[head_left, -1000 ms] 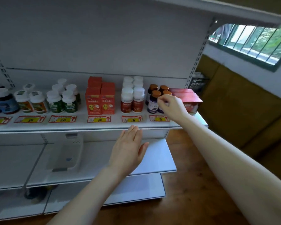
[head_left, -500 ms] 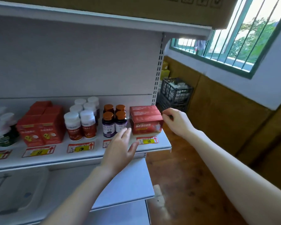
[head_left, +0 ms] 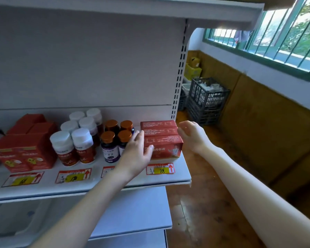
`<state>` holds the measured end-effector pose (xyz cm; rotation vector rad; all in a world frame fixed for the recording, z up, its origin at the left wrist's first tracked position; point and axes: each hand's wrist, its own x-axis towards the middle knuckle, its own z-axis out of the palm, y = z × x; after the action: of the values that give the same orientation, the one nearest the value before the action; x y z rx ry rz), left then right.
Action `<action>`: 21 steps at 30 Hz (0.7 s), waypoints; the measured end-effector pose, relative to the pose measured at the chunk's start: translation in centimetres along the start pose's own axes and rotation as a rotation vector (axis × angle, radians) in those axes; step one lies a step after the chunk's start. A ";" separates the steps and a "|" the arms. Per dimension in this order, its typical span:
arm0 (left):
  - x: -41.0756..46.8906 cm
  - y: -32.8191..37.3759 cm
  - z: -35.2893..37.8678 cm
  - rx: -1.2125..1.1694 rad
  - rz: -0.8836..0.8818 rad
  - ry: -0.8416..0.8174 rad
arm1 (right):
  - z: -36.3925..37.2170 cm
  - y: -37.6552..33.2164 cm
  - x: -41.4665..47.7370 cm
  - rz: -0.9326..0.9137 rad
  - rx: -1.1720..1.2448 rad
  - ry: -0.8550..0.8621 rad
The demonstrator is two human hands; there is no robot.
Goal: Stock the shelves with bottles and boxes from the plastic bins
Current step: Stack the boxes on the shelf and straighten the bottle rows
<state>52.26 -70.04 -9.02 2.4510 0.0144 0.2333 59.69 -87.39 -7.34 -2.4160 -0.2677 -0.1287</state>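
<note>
Three flat red boxes (head_left: 162, 140) lie at the right end of the white shelf (head_left: 97, 184), one behind another. My left hand (head_left: 135, 153) lies against their left end with straight fingers, thumb on the front box's face. My right hand (head_left: 191, 136) is at the right end of the boxes with loosely curled fingers and holds nothing; I cannot tell whether it touches them. To the left of the boxes stand dark bottles with copper caps (head_left: 110, 145), white-capped bottles (head_left: 73, 145) and upright red cartons (head_left: 25, 151).
Price labels (head_left: 160, 169) line the shelf's front edge. A pale plastic bin (head_left: 16, 222) sits on the lower shelf at the left. Black crates (head_left: 207, 99) and yellow cartons (head_left: 192, 70) stand on the wooden floor past the shelf's right end, under a barred window.
My left hand rose from below the shelf edge to the left end of the red boxes. My right hand left the copper-capped bottles for the boxes' right end. The view swung right.
</note>
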 end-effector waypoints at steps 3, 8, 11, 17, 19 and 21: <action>2.7 0.3 1.0 -0.034 -0.069 0.011 | 0.4 0.8 1.3 0.036 0.005 0.008; 4.8 0.3 2.9 -0.060 -0.137 0.024 | 1.4 1.7 2.8 0.084 0.096 -0.024; 6.2 0.5 3.1 -0.078 -0.158 0.019 | 2.1 1.9 3.6 0.136 0.170 -0.104; 7.7 0.1 4.0 -0.082 -0.243 -0.002 | 3.7 2.0 4.8 0.158 0.262 -0.150; 7.8 0.0 4.1 -0.091 -0.262 -0.015 | 4.0 2.0 4.8 0.146 0.296 -0.168; 8.0 -0.2 4.2 -0.092 -0.269 -0.012 | 4.5 2.2 5.0 0.165 0.306 -0.184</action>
<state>60.91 -71.98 -11.05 2.3280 0.3192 0.0972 65.12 -85.26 -11.30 -2.1351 -0.1561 0.1970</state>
